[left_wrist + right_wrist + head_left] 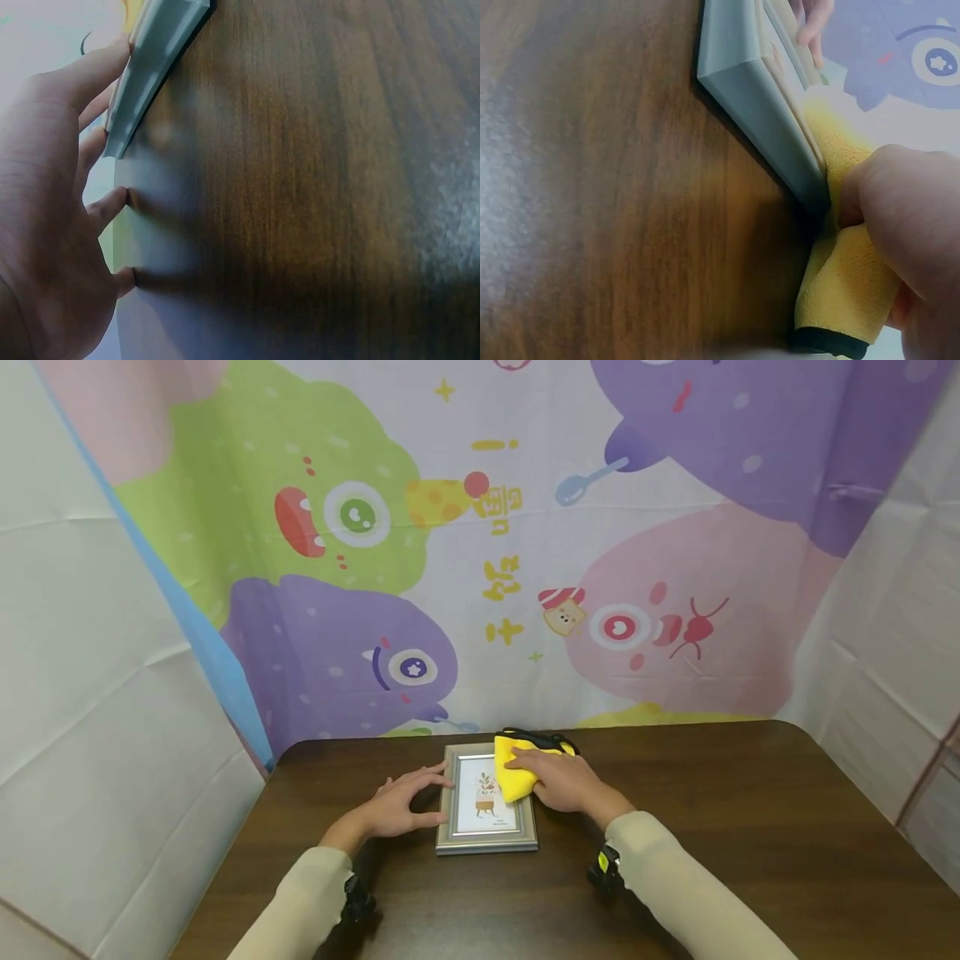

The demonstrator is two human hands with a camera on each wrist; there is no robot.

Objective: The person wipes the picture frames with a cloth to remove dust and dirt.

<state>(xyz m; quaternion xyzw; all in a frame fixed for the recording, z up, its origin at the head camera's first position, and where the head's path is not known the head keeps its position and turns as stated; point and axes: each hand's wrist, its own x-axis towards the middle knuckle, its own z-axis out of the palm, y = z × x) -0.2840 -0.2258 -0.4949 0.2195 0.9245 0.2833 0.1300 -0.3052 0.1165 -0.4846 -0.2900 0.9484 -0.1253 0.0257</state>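
A picture frame with a silver-beige border lies flat on the dark wooden table, a drawing of a potted plant behind its front. At its left edge is my left hand, fingers spread, with thumb and fingertips against the border; in the left wrist view other fingertips meet the tabletop beside the frame's side. My right hand grips a bunched yellow cloth over the frame's upper right part. The right wrist view shows the cloth's dark hem hanging past the frame's corner. Part of the drawing is hidden under the cloth.
The brown table runs out to rounded back corners. Behind it hangs a curtain with cartoon monsters, close to the table's back edge. Pale sheets hang at both sides. Dark devices are strapped at both wrists.
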